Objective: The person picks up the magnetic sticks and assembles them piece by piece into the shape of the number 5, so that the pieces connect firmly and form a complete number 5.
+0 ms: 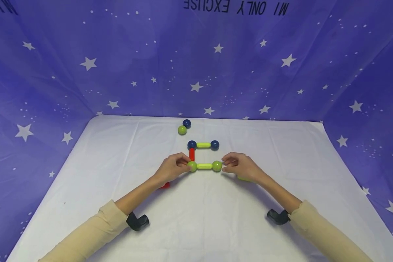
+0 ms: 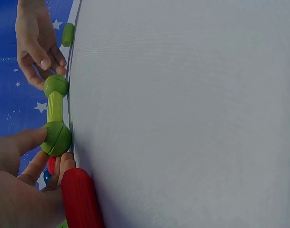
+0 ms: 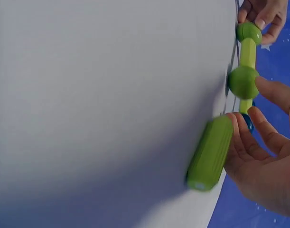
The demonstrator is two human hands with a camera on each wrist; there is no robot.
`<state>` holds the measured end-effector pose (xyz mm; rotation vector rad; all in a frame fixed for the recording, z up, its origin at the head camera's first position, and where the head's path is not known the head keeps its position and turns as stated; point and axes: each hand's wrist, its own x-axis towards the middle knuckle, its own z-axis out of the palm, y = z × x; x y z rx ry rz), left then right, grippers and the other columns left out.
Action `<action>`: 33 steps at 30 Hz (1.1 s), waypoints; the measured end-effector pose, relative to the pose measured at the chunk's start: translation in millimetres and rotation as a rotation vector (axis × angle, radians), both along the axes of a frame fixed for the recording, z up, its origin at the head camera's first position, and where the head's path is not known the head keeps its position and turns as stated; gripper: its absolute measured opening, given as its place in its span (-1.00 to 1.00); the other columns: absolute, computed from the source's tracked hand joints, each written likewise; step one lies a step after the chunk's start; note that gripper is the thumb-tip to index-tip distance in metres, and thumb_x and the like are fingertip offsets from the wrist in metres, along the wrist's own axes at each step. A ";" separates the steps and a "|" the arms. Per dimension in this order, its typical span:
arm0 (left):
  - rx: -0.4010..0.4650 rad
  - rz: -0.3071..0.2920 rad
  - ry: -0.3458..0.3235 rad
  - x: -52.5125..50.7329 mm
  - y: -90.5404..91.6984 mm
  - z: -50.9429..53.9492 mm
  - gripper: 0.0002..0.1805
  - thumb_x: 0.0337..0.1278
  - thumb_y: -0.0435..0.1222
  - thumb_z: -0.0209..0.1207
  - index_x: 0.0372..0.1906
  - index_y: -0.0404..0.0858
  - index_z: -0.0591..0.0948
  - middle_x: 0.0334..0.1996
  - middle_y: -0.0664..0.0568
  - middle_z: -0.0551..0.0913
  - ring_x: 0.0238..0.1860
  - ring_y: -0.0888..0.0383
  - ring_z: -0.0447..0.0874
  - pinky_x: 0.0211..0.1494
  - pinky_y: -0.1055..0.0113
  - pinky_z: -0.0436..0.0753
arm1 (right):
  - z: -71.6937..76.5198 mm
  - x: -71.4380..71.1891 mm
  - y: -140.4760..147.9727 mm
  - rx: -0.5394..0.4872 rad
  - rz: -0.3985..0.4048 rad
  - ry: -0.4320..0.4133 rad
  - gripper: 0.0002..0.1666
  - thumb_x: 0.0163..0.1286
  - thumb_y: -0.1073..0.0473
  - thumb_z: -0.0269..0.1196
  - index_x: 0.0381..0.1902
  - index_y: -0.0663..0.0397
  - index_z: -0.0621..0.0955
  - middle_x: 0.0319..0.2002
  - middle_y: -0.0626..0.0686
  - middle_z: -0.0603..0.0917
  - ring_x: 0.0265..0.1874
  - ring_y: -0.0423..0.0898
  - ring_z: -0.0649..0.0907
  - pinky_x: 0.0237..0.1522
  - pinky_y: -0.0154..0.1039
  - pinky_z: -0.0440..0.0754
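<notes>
My left hand (image 1: 173,168) pinches a green ball (image 1: 192,166) between thumb and fingers. A yellow-green rod (image 1: 204,166) joins that ball to a second green ball (image 1: 217,166). From the held ball a red rod (image 1: 191,154) runs back to a dark blue ball (image 1: 191,145), which another yellow-green rod (image 1: 203,145) links to a further blue ball (image 1: 214,145). Beside the second green ball is my right hand (image 1: 243,167), its fingers parted and loosely bent; in the head view a small gap separates them from the ball.
A loose red rod (image 2: 82,199) lies by my left hand, and a loose green rod (image 3: 210,153) by my right, both partly hidden in the head view. Farther back sit a loose blue ball (image 1: 186,123) and a green one (image 1: 182,130). Starry purple cloth (image 1: 196,65) surrounds the white table (image 1: 265,145).
</notes>
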<state>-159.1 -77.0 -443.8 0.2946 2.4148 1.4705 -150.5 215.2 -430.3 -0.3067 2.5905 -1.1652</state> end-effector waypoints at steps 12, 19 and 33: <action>-0.004 0.000 0.009 0.2 -0.7 1.7 -0.79 0.16 -0.34 0.36 -0.10 -0.23 0.68 -0.28 0.06 0.68 -0.25 0.14 0.63 -0.07 0.27 0.59 | 8.2 14.6 33.8 0.066 0.063 -0.012 -0.64 0.23 0.20 0.44 -0.01 0.16 0.67 -0.13 0.04 0.69 -0.08 0.00 0.64 0.01 -0.05 0.56; -0.002 -0.001 0.003 0.5 0.9 2.5 -0.79 0.16 -0.34 0.36 -0.10 -0.23 0.68 -0.27 0.05 0.67 -0.24 0.12 0.62 -0.06 0.26 0.59 | 9.8 23.0 49.8 0.135 0.089 -0.035 -0.69 0.19 0.25 0.46 -0.10 0.13 0.68 -0.24 -0.04 0.66 -0.19 -0.07 0.61 -0.08 -0.10 0.55; -0.011 -0.007 0.010 0.4 -0.1 -0.2 -0.79 0.17 -0.33 0.36 -0.10 -0.23 0.68 -0.29 0.07 0.67 -0.26 0.14 0.62 -0.07 0.27 0.59 | 6.9 28.0 36.8 -0.016 -0.021 -0.208 -0.71 0.26 0.24 0.35 -0.08 0.27 0.67 -0.29 0.02 0.67 -0.30 -0.09 0.59 -0.29 -0.25 0.55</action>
